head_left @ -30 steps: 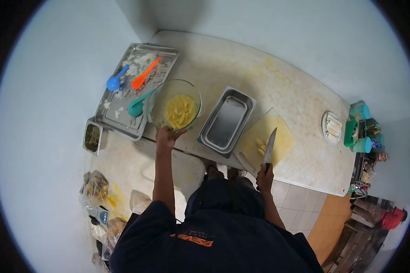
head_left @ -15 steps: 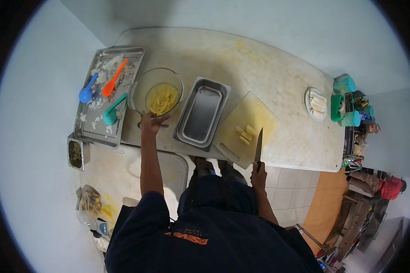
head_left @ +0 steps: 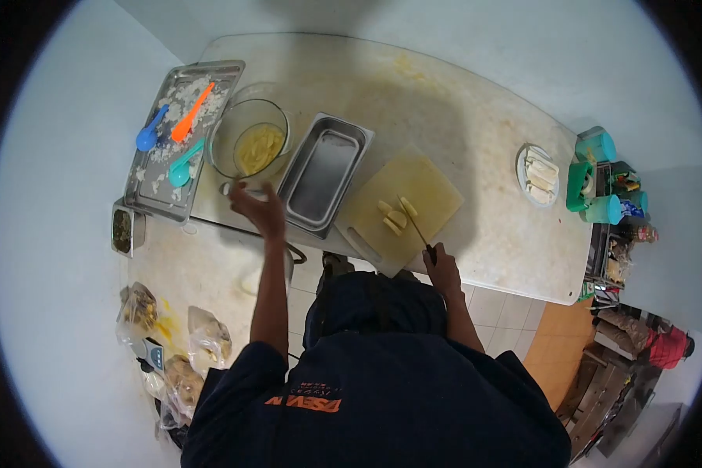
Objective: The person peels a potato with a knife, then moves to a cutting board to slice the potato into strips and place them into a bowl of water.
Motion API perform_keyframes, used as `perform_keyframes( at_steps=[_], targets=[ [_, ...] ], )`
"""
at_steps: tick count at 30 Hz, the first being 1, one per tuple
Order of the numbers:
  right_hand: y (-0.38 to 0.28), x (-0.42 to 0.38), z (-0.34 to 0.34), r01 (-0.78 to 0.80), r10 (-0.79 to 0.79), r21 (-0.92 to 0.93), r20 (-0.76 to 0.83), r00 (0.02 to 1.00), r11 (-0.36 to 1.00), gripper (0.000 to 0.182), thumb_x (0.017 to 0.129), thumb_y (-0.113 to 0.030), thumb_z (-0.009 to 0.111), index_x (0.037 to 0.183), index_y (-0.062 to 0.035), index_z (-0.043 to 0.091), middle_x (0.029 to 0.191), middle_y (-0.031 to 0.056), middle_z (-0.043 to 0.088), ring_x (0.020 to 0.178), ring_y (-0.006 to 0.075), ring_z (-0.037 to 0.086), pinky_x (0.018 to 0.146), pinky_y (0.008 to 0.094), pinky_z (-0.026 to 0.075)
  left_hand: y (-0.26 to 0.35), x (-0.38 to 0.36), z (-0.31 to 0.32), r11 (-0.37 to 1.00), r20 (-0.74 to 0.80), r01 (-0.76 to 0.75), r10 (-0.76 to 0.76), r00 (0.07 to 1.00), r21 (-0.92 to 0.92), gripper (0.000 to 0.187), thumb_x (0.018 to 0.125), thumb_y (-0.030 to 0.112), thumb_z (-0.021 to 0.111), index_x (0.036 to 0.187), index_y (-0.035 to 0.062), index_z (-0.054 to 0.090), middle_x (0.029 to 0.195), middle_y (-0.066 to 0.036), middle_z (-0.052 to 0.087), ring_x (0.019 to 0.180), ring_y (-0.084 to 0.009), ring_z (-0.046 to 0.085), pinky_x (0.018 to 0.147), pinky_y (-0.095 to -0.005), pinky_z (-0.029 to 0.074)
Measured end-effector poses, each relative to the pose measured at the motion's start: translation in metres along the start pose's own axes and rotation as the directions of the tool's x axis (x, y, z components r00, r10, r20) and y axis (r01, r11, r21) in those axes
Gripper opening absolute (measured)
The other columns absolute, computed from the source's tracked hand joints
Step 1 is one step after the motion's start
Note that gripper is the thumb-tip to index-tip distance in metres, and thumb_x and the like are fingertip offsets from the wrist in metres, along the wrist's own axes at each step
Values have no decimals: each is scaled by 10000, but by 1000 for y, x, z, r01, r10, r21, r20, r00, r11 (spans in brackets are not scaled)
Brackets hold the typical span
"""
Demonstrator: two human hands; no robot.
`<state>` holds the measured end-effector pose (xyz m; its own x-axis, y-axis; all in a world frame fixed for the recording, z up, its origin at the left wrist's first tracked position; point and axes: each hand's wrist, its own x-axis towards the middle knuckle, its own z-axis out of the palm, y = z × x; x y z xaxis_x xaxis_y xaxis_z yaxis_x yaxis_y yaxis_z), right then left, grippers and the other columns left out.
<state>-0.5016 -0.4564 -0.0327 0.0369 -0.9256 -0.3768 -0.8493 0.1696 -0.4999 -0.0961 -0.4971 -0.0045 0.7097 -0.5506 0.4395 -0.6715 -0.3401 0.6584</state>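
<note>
My left hand (head_left: 259, 209) is raised just in front of the glass bowl (head_left: 225, 140), its fingers apart and nothing held between them. Yellow cut pieces (head_left: 259, 147) lie inside the bowl. My right hand (head_left: 443, 269) grips the dark handle of a knife (head_left: 417, 222), whose blade reaches over the cutting board (head_left: 435, 187). Several pale yellow pieces (head_left: 395, 221) rest on the board, right beside the blade tip. Between bowl and board stands an empty-looking steel pan (head_left: 320, 175).
On the left, a metal tray (head_left: 164, 204) holds white crumbs and three coloured spoons. A plate (head_left: 538, 173) with white pieces stands at the right. Plastic bags (head_left: 210, 343) lie at lower left. A person in red (head_left: 668, 347) is far right.
My left hand has come away from the bowl's rim. The knife has moved left, its tip now at the pieces. The view has shifted somewhat.
</note>
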Motion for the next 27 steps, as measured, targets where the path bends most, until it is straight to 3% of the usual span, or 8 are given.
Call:
perform_keyframes(
  at_steps=[1, 3, 5, 7, 10, 17, 20, 27],
  targets=[
    [4, 5, -4, 24, -23, 28, -22, 999, 999, 316, 947, -332, 560, 959, -28, 475, 734, 275, 616, 766, 482, 612, 608, 531, 451, 15, -24, 3, 990, -35, -141, 141, 989, -21, 483, 840, 203, 648, 1241, 5, 465, 1082, -166, 508, 1062, -327, 465, 937, -477, 344],
    [15, 16, -10, 53, -49, 94, -47, 998, 994, 317, 948, -334, 559, 953, -28, 478, 719, 268, 615, 748, 481, 609, 599, 520, 448, 55, -71, 12, 923, 147, -149, 212, 966, -355, 329, 836, 125, 629, 1132, 19, 531, 1044, -169, 519, 1023, -346, 486, 896, -454, 386],
    [26, 26, -14, 65, -56, 173, -57, 997, 983, 317, 950, -336, 559, 948, -29, 481, 703, 260, 613, 727, 479, 605, 589, 509, 445, 65, -118, 30, 911, 531, -44, 278, 800, -410, 224, 829, 63, 604, 1045, 28, 560, 1059, -175, 527, 1027, -362, 501, 883, -421, 409],
    [34, 30, -20, 88, -83, 183, -36, 996, 979, 318, 949, -335, 564, 945, -28, 483, 692, 255, 611, 708, 469, 607, 583, 498, 441, 83, -155, 43, 891, 741, 139, 263, 618, -432, 278, 809, 12, 584, 1085, 38, 579, 1130, -167, 541, 1075, -366, 499, 908, -407, 434],
    [46, 30, -24, 140, -139, 182, -20, 990, 973, 320, 945, -334, 574, 945, -26, 487, 685, 249, 610, 689, 452, 615, 580, 487, 440, 92, -195, 62, 908, 669, -185, 405, 623, -377, 371, 780, -3, 578, 1149, 39, 579, 1186, -156, 548, 1107, -356, 500, 951, -416, 442],
    [78, 27, -16, 183, -198, 206, 56, 979, 961, 331, 936, -341, 593, 940, -24, 497, 670, 230, 610, 668, 427, 625, 572, 465, 442, 54, -229, 81, 926, 628, -154, 348, 696, -344, 374, 769, 1, 626, 1130, 97, 616, 1157, -145, 546, 1075, -359, 520, 931, -443, 449],
    [71, 31, -29, 213, -246, 204, 149, 958, 955, 310, 944, -313, 574, 932, -34, 438, 746, 258, 624, 757, 495, 604, 635, 552, 455, 46, -240, 66, 962, 629, -146, 262, 732, -231, 316, 759, 4, 640, 1071, 58, 625, 1097, -156, 559, 1020, -360, 545, 898, -441, 457],
    [52, 52, -28, 355, -385, 158, 250, 888, 921, 318, 970, -313, 511, 1003, -6, 436, 792, 289, 621, 800, 497, 605, 656, 551, 465, 79, -246, 56, 985, 521, 34, 61, 851, -171, 269, 790, 68, 656, 1045, -15, 635, 1046, -186, 581, 967, -361, 580, 863, -425, 476]
  ],
)
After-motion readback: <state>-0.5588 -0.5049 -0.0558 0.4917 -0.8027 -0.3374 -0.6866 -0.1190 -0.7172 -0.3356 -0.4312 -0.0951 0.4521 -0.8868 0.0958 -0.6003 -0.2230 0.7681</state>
